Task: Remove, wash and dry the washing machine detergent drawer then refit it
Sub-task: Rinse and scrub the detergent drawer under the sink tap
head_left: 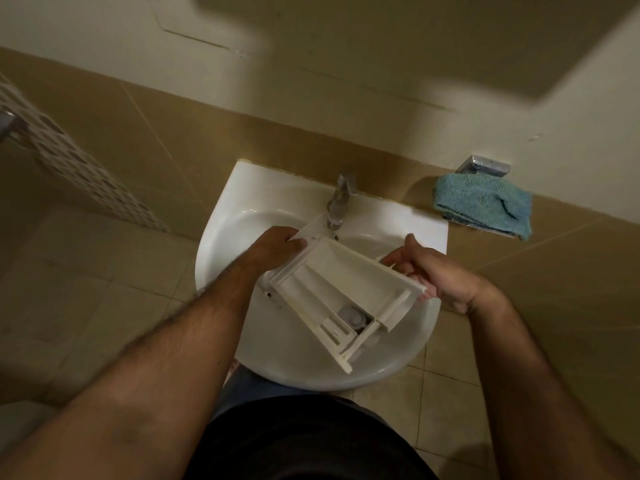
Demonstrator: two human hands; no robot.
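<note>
Tiled bathroom, white sink (221,237): left hand (277,240), right hand (429,271) grip detergent drawer (332,289) ends, seemingly under tap (339,199).

1. We stood in a small home bathroom.
2. A white basin (221,244) was fixed to the wall, with a metal tap (340,199) at its back edge.
3. Beige tiles (114,133) covered the lower wall and the floor, with a band of patterned mosaic (79,161) at the left.
4. A blue towel (485,206) lay on a small wall shelf beside the basin.
</note>
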